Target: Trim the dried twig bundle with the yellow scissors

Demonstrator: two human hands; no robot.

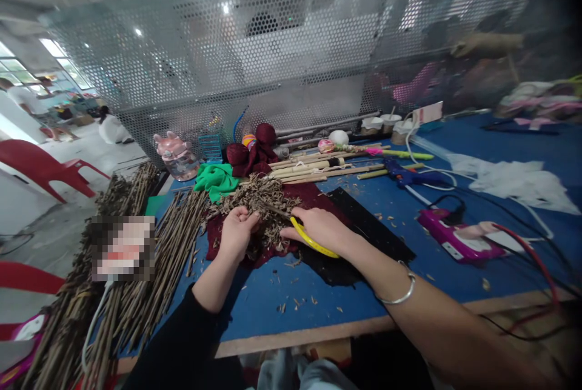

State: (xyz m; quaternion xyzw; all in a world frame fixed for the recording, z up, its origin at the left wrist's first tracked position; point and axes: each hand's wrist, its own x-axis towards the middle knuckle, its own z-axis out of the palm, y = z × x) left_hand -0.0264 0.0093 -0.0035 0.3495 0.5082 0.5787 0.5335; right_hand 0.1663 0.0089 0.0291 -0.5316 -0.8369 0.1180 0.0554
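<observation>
Right hand (321,229) closed round a yellow-handled tool (316,244), left hand (236,231) pinched nearly shut at the near side of the leaf pile (273,188), its grip unclear! Plenty looks stripped: loose leaves heaped, bare stalks (168,256) left of the pile. Farther left, a leafy bundle (125,193) apparently remains unstripped.

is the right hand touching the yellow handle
Touching. The head view shows the right hand wrapped over the yellow handle, which curves out beneath the palm.
</observation>
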